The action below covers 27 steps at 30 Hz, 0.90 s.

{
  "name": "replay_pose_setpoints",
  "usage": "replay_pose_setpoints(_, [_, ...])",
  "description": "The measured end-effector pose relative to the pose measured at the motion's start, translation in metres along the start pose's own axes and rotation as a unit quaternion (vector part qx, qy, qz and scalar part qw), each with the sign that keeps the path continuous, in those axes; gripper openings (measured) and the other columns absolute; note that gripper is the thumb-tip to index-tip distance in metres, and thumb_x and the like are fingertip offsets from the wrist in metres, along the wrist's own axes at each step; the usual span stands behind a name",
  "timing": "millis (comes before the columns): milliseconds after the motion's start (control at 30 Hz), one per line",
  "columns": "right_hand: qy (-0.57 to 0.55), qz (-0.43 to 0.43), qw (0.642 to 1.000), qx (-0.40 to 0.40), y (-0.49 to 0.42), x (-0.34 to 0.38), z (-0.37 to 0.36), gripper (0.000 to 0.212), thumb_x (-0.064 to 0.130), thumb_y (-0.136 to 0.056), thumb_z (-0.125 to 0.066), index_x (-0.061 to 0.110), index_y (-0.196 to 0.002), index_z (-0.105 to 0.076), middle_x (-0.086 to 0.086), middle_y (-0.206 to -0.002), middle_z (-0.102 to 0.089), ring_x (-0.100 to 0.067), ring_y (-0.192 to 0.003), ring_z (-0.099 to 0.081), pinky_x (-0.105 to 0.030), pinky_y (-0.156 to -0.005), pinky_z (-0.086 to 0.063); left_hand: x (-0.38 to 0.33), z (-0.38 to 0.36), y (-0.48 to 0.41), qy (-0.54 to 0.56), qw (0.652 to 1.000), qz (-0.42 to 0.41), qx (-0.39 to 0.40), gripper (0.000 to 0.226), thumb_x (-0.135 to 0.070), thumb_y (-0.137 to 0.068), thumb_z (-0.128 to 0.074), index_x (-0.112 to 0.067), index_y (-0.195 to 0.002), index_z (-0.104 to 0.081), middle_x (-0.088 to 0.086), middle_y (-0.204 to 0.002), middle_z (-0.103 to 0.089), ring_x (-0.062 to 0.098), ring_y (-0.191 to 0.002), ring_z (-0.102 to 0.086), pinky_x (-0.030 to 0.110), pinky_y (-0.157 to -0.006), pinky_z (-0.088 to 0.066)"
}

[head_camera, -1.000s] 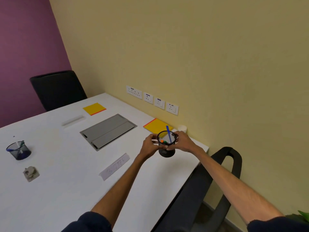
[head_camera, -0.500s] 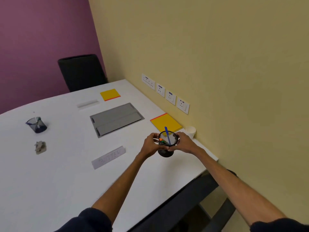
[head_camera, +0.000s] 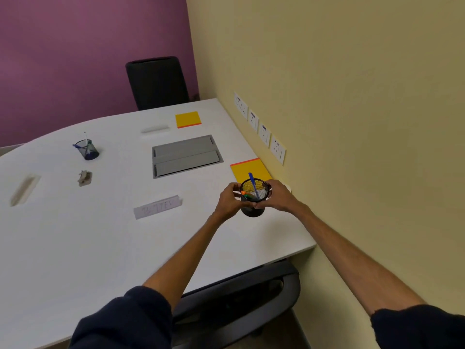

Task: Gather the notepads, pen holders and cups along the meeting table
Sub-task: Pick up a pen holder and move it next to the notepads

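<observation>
- Both hands, left (head_camera: pixel 227 200) and right (head_camera: pixel 278 197), clasp the pen holder (head_camera: pixel 253 197) by the near notepad (head_camera: pixel 250 170).
- Step: collecting this holder; next, carry it upright toward the far holder (head_camera: pixel 86 149).

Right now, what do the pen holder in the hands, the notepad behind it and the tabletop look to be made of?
Pen holder: black wire mesh, probably metal; the notepad's yellow shows through its wall. Both hands, left and right, clasp it.
Notepad: paper, matte yellow cover with an orange edge strip.
Tabletop: smooth white, likely laminate with a soft sheen; the core is not visible.
</observation>
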State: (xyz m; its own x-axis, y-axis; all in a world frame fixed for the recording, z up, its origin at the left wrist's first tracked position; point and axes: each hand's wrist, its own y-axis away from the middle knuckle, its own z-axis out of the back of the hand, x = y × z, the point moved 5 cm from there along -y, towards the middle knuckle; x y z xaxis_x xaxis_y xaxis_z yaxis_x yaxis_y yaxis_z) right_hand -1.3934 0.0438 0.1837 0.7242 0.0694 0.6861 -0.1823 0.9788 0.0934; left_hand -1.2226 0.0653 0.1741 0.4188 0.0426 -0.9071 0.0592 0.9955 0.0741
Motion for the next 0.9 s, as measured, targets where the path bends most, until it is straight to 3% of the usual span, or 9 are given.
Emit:
replay_pose_setpoints(167, [0.003, 0.017, 1.0, 0.015, -0.03, 0.004, -0.008, 0.088, 0.033, -0.058, -0.094, 0.006, -0.129, -0.049, -0.011, -0.123, -0.051, -0.025, -0.112, -0.052, -0.041, -0.095, -0.05, 0.006, 0.008, -0.021, 0.023, 0.999, 0.02, -0.027, 0.072, -0.018, -0.066, -0.089, -0.006, -0.126, -0.051, 0.009, -0.124, -0.06, 0.02, -0.103, -0.059, 0.026, -0.079, -0.051])
replay_pose_setpoints(433, [0.041, 0.053, 0.998, 0.009, -0.097, 0.021, -0.037, 0.095, 0.042, -0.06, -0.091, 0.008, -0.135, -0.043, -0.01, -0.129, -0.046, -0.024, -0.118, -0.051, -0.039, -0.096, -0.051, 0.038, 0.039, -0.07, 0.043, 0.995, 0.019, -0.082, 0.074, -0.014, -0.067, -0.088, -0.006, -0.131, -0.052, 0.009, -0.127, -0.06, 0.024, -0.111, -0.06, 0.031, -0.086, -0.053])
replay_pose_setpoints(600, [0.014, 0.059, 0.998, 0.004, -0.137, 0.022, -0.051, 0.095, 0.042, -0.059, -0.092, 0.009, -0.133, -0.044, -0.009, -0.131, -0.049, -0.024, -0.118, -0.053, -0.038, -0.092, -0.054, 0.051, 0.048, -0.098, 0.044, 0.993, 0.039, -0.104, 0.072, -0.015, -0.069, -0.087, -0.007, -0.131, -0.05, 0.008, -0.128, -0.06, 0.021, -0.11, -0.059, 0.029, -0.087, -0.052])
replay_pose_setpoints(700, [-0.005, 0.068, 0.998, 0.009, -0.173, 0.02, -0.054, 0.095, 0.043, -0.057, -0.092, 0.011, -0.133, -0.046, -0.006, -0.129, -0.051, -0.022, -0.116, -0.054, -0.037, -0.092, -0.054, 0.056, 0.056, -0.13, 0.024, 0.994, 0.024, -0.103, 0.066, -0.013, -0.073, -0.084, -0.007, -0.129, -0.051, 0.009, -0.127, -0.06, 0.024, -0.113, -0.059, 0.035, -0.093, -0.054])
replay_pose_setpoints(900, [-0.033, 0.077, 0.996, 0.018, -0.262, -0.004, -0.053, 0.09, 0.041, -0.052, -0.094, 0.012, -0.126, -0.05, -0.004, -0.12, -0.055, -0.018, -0.106, -0.056, -0.014, -0.073, -0.045, 0.068, 0.053, -0.206, 0.01, 0.991, 0.027, -0.127, 0.06, -0.007, -0.074, -0.081, -0.005, -0.127, -0.053, 0.009, -0.125, -0.061, 0.023, -0.11, -0.061, 0.035, -0.093, -0.054])
